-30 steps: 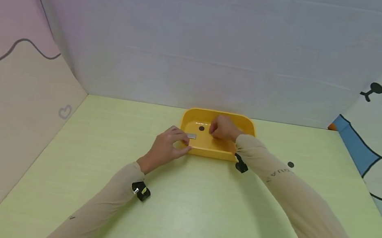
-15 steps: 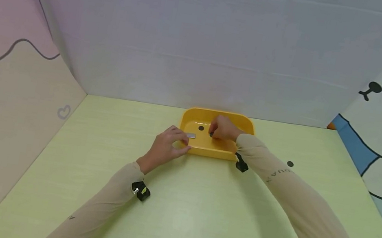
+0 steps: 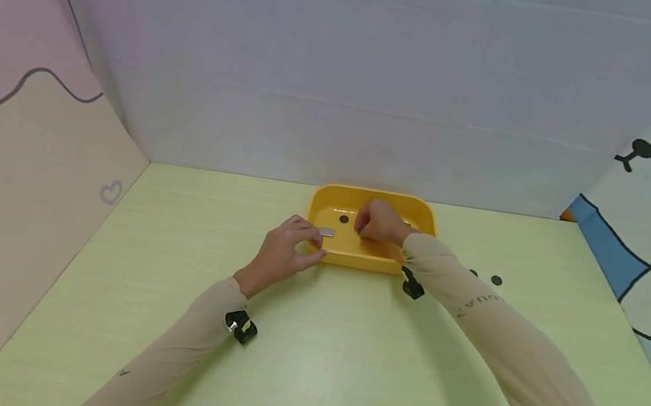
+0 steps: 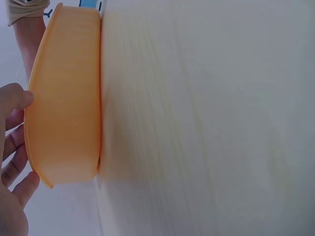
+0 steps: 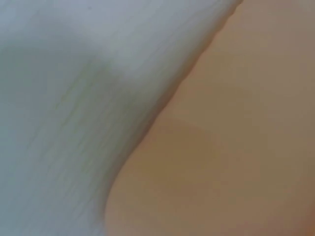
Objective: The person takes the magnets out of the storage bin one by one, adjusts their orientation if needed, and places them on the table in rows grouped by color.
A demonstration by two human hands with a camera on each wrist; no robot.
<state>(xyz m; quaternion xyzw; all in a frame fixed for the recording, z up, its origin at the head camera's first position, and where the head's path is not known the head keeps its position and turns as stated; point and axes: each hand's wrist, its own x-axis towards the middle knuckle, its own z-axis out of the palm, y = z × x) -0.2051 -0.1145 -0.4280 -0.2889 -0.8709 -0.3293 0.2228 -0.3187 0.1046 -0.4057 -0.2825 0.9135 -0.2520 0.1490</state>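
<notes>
A yellow tray (image 3: 348, 260) stands on the table against the back wall. My left hand (image 3: 283, 253) holds its front left corner, thumb and fingers on the rim (image 4: 28, 130). Inside the tray, my right hand (image 3: 382, 221) has its fingers bent down with a small dark piece (image 3: 359, 230) at the tips, mostly hidden by them. A flat dark disc (image 3: 344, 219) lies on the tray floor left of that hand. Near my left fingers is a small silver rectangular piece (image 3: 327, 232). Only the tray's outer wall fills the right wrist view; the right hand is out of sight there.
Two dark discs lie on the pale green table (image 3: 313, 369) right of the tray: one disc (image 3: 496, 280) in full view, another disc (image 3: 473, 273) partly behind my right sleeve (image 3: 474, 309). A pale wall (image 3: 344, 79) rises directly behind the tray.
My right forearm has shifted very slightly, and a second disc on the table now shows beside the sleeve. A dark edge has appeared at the right fingertips. The left hand stays put.
</notes>
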